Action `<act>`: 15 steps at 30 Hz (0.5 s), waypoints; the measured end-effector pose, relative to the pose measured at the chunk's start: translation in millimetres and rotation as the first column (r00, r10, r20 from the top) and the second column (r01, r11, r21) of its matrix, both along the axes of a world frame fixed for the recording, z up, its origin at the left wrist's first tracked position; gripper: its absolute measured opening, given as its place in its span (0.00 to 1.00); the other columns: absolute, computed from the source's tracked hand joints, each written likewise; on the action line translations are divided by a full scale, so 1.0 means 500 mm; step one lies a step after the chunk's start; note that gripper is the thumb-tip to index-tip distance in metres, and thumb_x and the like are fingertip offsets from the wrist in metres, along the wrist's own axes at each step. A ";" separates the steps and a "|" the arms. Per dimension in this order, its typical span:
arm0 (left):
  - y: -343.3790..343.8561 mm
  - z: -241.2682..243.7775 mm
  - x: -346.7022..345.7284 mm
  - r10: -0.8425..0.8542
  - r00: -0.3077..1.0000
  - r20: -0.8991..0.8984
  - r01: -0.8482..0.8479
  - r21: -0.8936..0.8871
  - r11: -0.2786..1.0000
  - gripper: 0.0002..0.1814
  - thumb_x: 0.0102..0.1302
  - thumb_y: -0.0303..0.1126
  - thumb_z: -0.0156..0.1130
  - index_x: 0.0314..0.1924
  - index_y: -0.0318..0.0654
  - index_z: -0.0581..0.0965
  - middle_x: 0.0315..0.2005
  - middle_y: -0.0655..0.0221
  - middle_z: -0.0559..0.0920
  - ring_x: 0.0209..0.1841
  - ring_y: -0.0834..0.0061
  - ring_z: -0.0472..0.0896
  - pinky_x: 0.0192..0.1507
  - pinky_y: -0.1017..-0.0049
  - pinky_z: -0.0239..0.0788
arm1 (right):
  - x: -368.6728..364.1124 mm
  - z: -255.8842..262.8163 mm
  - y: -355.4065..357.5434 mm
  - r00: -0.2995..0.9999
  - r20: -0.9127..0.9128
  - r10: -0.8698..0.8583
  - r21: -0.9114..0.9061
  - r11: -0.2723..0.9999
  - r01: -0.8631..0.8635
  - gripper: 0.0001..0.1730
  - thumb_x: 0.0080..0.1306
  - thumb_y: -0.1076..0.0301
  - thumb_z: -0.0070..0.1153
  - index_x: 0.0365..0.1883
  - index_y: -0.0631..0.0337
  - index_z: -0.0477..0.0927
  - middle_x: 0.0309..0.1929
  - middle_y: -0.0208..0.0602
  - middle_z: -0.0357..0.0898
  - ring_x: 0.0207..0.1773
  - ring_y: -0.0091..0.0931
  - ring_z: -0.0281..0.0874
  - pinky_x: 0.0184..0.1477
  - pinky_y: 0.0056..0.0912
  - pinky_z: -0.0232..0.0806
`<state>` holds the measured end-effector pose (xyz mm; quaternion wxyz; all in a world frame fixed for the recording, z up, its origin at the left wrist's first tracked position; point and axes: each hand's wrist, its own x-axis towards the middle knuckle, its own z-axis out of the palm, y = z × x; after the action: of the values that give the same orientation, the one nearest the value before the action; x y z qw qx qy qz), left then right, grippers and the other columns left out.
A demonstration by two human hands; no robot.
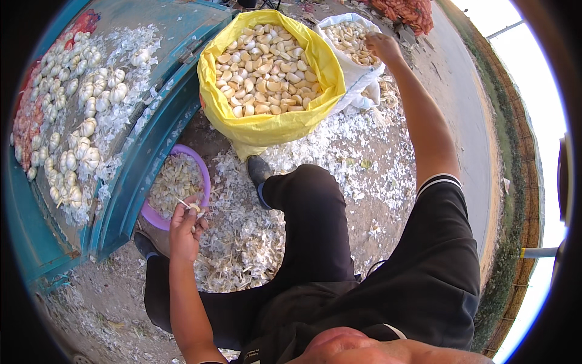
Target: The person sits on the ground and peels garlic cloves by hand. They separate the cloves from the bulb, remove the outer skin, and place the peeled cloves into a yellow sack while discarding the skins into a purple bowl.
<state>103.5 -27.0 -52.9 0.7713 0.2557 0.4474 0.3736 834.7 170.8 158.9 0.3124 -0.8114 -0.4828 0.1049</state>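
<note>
My left hand (187,230) is above the purple basin (207,179) and grips a partly broken garlic bulb (195,208) with a pale stalk sticking out. Loose garlic cloves (175,177) fill much of the basin below it. Stretched far forward, my right hand (384,48) hangs over the right rim of a white woven sack (359,84). That sack contains cloves (348,41) too. The fingertips point into it, and whether they hold a clove is not visible. Between my hands stands a yellow sack (273,127) with its rim rolled out, full of unpeeled cloves (268,73).
Whole garlic bulbs (86,132) and papery skins lie on a blue metal truck bed (145,150) at left, beside a red mesh bag (29,118). Skins (254,245) litter the ground around my legs. A filled orange-red mesh sack (409,13) lies beyond, near a paved road (464,136).
</note>
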 end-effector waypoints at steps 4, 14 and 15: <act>-0.015 0.013 -0.022 0.009 0.999 0.043 -0.009 0.010 1.000 0.17 0.92 0.32 0.59 0.75 0.42 0.79 0.54 0.61 0.91 0.39 0.82 0.87 0.36 0.85 0.70 | -0.110 0.039 -0.118 0.967 -0.228 0.111 0.506 0.862 0.020 0.19 0.90 0.58 0.63 0.60 0.65 0.94 0.50 0.35 0.98 0.52 0.25 0.95 0.58 0.31 0.85; -0.037 0.051 -0.070 -0.006 0.999 -0.031 0.009 0.095 0.995 0.13 0.93 0.41 0.62 0.64 0.42 0.82 0.47 0.66 0.93 0.38 0.82 0.87 0.36 0.82 0.71 | -0.863 -0.017 -0.403 0.493 -0.047 0.869 0.128 0.494 -0.860 0.20 0.71 0.77 0.79 0.61 0.61 0.93 0.49 0.39 0.93 0.50 0.31 0.93 0.56 0.38 0.84; -0.033 0.050 -0.068 -0.041 0.999 -0.009 0.042 0.129 0.991 0.14 0.93 0.43 0.63 0.63 0.42 0.82 0.45 0.68 0.92 0.35 0.83 0.85 0.35 0.81 0.69 | -0.918 -0.061 -0.403 0.436 -0.036 0.899 0.103 0.437 -0.893 0.27 0.68 0.76 0.81 0.66 0.61 0.91 0.44 0.41 0.90 0.47 0.37 0.93 0.53 0.41 0.85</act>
<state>69.4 -43.4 -28.0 0.7592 0.3158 0.4194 0.3848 375.9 -30.7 128.1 0.2574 -0.4162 -0.8286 0.2721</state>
